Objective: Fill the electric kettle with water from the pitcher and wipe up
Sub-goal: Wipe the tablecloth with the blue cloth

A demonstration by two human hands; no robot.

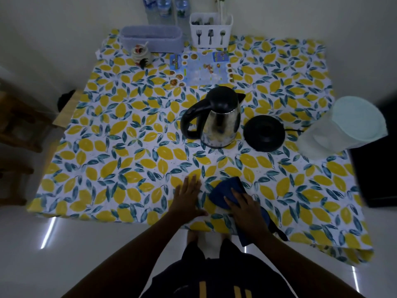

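A steel electric kettle (221, 123) with a black handle and closed black lid stands mid-table, off its round black base (264, 133), which lies just to its right. A clear pitcher (335, 130) with a pale green lid stands at the right edge. My right hand (245, 209) presses flat on a dark blue cloth (225, 191) near the table's front edge. My left hand (188, 195) lies flat on the lemon-print tablecloth (120, 147) just left of the cloth, fingers spread, holding nothing.
At the back stand a lilac basket (150, 38), a white cutlery holder (211, 30), water bottles (163, 9) and a small ceramic jar (140, 54). A printed leaflet (202, 68) lies behind the kettle. A wooden chair (19, 125) is at the left, a dark object (378, 168) at the right.
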